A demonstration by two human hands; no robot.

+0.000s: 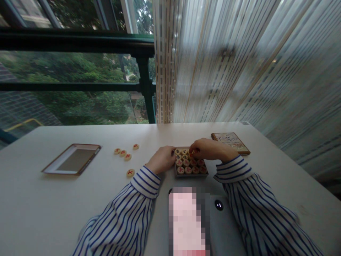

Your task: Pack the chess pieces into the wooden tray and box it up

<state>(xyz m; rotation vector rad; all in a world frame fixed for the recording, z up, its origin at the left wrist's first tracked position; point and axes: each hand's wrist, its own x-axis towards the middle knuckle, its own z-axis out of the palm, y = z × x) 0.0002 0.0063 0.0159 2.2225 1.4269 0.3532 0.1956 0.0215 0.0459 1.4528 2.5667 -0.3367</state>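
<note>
A shallow box (pixel 191 175) holds rows of round Chinese chess pieces (pixel 188 170), with black characters in the far rows and red ones in the near rows. My left hand (pixel 164 159) is closed against the box's left side, fingertips at its far left corner. Over the far right part of the box, my right hand (pixel 207 148) is pinched on a piece with a red marking (pixel 191 155); the fingers partly cover it and its neighbours. Several loose red-marked pieces (pixel 128 156) lie on the white table left of my left hand.
An open, tray-like lid or frame (pixel 77 145) lies at the left. A flat decorated box or lid (pixel 232 142) sits at the back right. Close to me are a pixelated phone-like object (pixel 186 224) and a grey device (pixel 225 227). A curtain (pixel 226 64) and railing (pixel 80 41) stand behind the table.
</note>
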